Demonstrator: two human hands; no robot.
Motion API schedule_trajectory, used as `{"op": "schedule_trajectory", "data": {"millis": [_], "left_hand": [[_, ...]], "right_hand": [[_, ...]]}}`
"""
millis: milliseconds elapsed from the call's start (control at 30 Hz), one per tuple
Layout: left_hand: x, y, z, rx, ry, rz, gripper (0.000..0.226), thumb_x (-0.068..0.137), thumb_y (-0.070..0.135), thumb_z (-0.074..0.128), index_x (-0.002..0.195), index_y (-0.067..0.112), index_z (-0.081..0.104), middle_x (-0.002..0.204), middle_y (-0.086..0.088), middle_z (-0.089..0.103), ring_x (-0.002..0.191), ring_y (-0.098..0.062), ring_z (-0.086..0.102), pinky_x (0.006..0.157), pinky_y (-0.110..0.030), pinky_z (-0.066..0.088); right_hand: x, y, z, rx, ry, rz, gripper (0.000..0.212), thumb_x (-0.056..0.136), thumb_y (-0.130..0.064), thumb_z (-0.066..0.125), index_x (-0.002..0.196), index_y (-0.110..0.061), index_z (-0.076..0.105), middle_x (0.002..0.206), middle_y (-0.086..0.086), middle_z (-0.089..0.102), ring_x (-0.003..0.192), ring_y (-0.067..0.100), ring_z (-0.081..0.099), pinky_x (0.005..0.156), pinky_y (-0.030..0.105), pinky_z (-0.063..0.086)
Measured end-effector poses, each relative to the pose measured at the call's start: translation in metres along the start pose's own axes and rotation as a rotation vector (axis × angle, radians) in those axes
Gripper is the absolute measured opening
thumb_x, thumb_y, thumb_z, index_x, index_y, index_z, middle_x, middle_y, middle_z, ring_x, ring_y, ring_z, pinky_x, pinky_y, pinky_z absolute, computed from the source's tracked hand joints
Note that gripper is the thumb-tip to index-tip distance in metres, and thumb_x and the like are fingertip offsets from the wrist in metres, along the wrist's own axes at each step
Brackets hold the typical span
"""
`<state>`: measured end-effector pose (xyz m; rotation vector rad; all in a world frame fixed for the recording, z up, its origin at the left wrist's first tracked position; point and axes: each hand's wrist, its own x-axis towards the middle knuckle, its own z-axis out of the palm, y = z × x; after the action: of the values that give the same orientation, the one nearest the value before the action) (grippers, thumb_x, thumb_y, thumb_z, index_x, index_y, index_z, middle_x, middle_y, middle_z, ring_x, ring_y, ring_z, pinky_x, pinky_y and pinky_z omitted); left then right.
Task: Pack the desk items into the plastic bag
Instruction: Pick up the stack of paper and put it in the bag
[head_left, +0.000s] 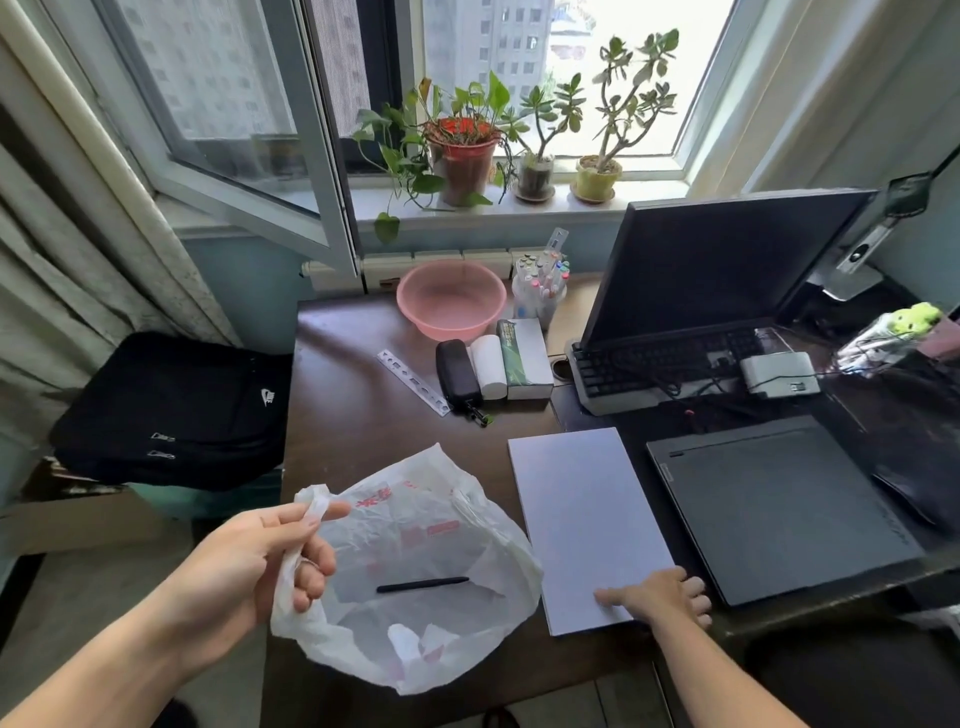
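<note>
A thin white plastic bag (415, 551) with red print lies open at the desk's front edge, and a black pen (422, 584) rests inside it. My left hand (260, 561) pinches one bag handle and holds it up. My right hand (660, 597) lies flat, fingers spread, on the near corner of a pale lilac notebook (582, 514) to the right of the bag. Farther back lie a clear ruler (413, 383), a black pencil case (457, 375), a white roll (488, 366) and a green-and-white box (522, 358).
A pink basin (451, 299) and a cup of markers (540, 291) stand at the back of the dark desk (353, 415). A closed laptop (779, 509), keyboard (660, 369) and monitor (727, 260) fill the right. A black backpack (171, 410) sits left of the desk. Potted plants line the windowsill.
</note>
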<state>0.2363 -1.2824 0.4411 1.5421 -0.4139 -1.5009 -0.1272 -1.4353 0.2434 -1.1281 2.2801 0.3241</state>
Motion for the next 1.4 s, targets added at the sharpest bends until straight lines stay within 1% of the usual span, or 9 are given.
{"op": "schedule_trajectory", "data": {"millis": [333, 533, 633, 700, 800, 900, 1067, 1233, 1400], "left_hand": [[-0.005, -0.004, -0.001, -0.008, 0.031, -0.005, 0.030, 0.098, 0.012, 0.046, 0.118, 0.001, 0.064, 0.061, -0.014, 0.056, 0.041, -0.018, 0.049, 0.036, -0.025, 0.043], [-0.006, -0.002, 0.000, -0.002, 0.027, 0.001, 0.029, 0.098, 0.010, 0.044, 0.118, 0.000, 0.064, 0.060, -0.015, 0.056, 0.040, -0.018, 0.049, 0.035, -0.025, 0.042], [-0.006, -0.002, 0.001, 0.009, 0.025, -0.002, 0.029, 0.098, 0.011, 0.045, 0.117, 0.001, 0.065, 0.060, -0.014, 0.057, 0.040, -0.018, 0.050, 0.036, -0.025, 0.043], [-0.006, -0.002, 0.002, 0.023, 0.024, -0.008, 0.029, 0.098, 0.012, 0.046, 0.117, 0.002, 0.065, 0.061, -0.014, 0.057, 0.041, -0.018, 0.050, 0.036, -0.024, 0.043], [-0.005, -0.003, 0.002, 0.035, 0.013, -0.016, 0.029, 0.098, 0.012, 0.046, 0.118, 0.003, 0.065, 0.061, -0.014, 0.056, 0.041, -0.018, 0.049, 0.037, -0.024, 0.042], [-0.004, -0.003, 0.003, 0.051, 0.008, -0.018, 0.030, 0.098, 0.015, 0.048, 0.117, 0.003, 0.066, 0.062, -0.013, 0.056, 0.041, -0.017, 0.049, 0.037, -0.024, 0.042], [-0.005, -0.004, 0.005, 0.039, -0.011, -0.020, 0.031, 0.098, 0.016, 0.048, 0.119, 0.002, 0.065, 0.061, -0.013, 0.056, 0.042, -0.017, 0.049, 0.037, -0.025, 0.042], [-0.008, -0.005, 0.005, 0.048, -0.024, -0.011, 0.030, 0.098, 0.016, 0.048, 0.118, 0.001, 0.065, 0.062, -0.013, 0.057, 0.043, -0.018, 0.050, 0.038, -0.025, 0.043], [-0.011, -0.002, 0.000, 0.029, -0.042, -0.009, 0.030, 0.098, 0.014, 0.047, 0.118, 0.000, 0.064, 0.065, -0.016, 0.058, 0.045, -0.019, 0.052, 0.038, -0.026, 0.045]], "right_hand": [[0.011, 0.008, -0.014, 0.064, 0.008, 0.067, 0.091, 0.058, -0.041, 0.089, 0.131, -0.005, 0.048, 0.136, 0.020, 0.043, 0.123, 0.035, 0.042, 0.098, 0.043, 0.043], [0.011, 0.026, -0.002, 0.780, 0.037, 0.237, 0.029, 0.076, 0.008, 0.067, 0.103, 0.016, 0.064, 0.090, 0.023, 0.062, 0.073, 0.033, 0.058, 0.058, 0.030, 0.049], [0.008, 0.026, -0.005, 1.041, 0.019, 0.320, 0.015, 0.075, 0.016, 0.061, 0.090, 0.014, 0.062, 0.077, 0.018, 0.057, 0.069, 0.030, 0.060, 0.066, 0.042, 0.056], [0.004, 0.025, -0.010, 1.201, -0.008, 0.393, 0.024, 0.077, 0.017, 0.063, 0.098, 0.006, 0.059, 0.090, 0.018, 0.057, 0.073, 0.027, 0.059, 0.080, 0.045, 0.057], [0.001, 0.024, -0.015, 1.378, -0.047, 0.461, 0.064, 0.076, 0.005, 0.074, 0.133, -0.002, 0.046, 0.104, 0.018, 0.055, 0.067, 0.021, 0.052, 0.071, 0.032, 0.052], [-0.002, 0.023, -0.020, 1.515, -0.239, 0.498, 0.061, 0.074, -0.007, 0.082, 0.126, -0.010, 0.049, 0.118, 0.012, 0.057, 0.090, 0.022, 0.060, 0.070, 0.026, 0.051], [-0.014, 0.020, 0.002, 1.370, -0.414, 0.328, 0.058, 0.080, -0.002, 0.077, 0.130, -0.001, 0.048, 0.127, 0.016, 0.057, 0.111, 0.029, 0.056, 0.082, 0.040, 0.052], [-0.029, 0.010, 0.001, 1.300, -0.127, 0.101, 0.015, 0.094, 0.005, 0.055, 0.108, -0.001, 0.054, 0.107, 0.019, 0.061, 0.101, 0.036, 0.061, 0.088, 0.052, 0.054], [-0.050, 0.006, -0.057, 1.201, 0.149, -0.189, 0.022, 0.090, 0.002, 0.061, 0.112, -0.003, 0.064, 0.112, 0.018, 0.068, 0.098, 0.035, 0.065, 0.091, 0.050, 0.054]]}}
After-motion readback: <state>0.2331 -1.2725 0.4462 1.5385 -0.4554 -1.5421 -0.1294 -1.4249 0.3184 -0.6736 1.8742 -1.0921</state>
